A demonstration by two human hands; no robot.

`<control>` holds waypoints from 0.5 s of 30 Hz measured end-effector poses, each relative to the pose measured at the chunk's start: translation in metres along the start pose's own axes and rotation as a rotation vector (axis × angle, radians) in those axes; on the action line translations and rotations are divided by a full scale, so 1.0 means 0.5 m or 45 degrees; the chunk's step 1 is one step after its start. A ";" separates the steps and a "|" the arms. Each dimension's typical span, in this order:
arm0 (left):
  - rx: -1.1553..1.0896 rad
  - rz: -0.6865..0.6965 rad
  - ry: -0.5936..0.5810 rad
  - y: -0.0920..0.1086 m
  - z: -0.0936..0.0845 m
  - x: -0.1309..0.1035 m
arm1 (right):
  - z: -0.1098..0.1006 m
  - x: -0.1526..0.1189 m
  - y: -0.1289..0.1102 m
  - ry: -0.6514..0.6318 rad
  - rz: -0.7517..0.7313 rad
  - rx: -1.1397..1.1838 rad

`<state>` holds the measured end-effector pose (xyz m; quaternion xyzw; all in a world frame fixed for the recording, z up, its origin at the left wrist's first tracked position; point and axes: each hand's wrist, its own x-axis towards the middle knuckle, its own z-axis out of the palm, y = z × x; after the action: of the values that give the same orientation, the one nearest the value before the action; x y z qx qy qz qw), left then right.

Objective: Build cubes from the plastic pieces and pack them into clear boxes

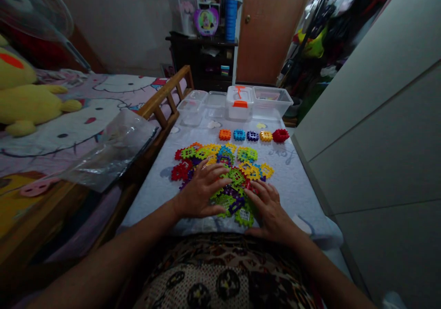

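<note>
A heap of plastic interlocking building pieces (237, 176) in green, yellow, red, purple, orange and blue lies on the cloth-covered table (303, 185). My left hand (203, 190) rests over the heap's left side, fingers spread. At the right edge of the heap is my right hand (268, 205), its fingers apart and touching or just above a red piece (251, 187). Behind the heap runs a row of pieces: orange (225, 134), blue (239, 135), purple (252, 136), yellow (266, 136), and a red stack (280, 135) at the right end.
At the table's far end stand a clear box with orange latches (240, 109), an open clear bin (272, 101) and clear containers (193, 109). A wooden bed rail (168, 100) and a plastic bag (113, 150) are on the left. Pale cabinets (375, 116) flank the right.
</note>
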<state>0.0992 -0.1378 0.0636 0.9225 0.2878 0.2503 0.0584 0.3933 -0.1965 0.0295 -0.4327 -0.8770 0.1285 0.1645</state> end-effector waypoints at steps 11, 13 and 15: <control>0.124 0.334 -0.072 0.070 0.099 -0.017 | 0.018 0.022 -0.004 0.183 -0.086 0.034; 0.149 0.317 -0.061 0.071 0.100 -0.008 | 0.020 0.025 0.001 0.222 -0.126 0.060; 0.190 0.313 -0.021 0.071 0.100 0.002 | 0.020 0.029 0.007 0.252 -0.153 0.090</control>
<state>0.1424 -0.1649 0.0294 0.9547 0.1901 0.2258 -0.0389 0.3835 -0.1838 0.0216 -0.3838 -0.8758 0.1057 0.2729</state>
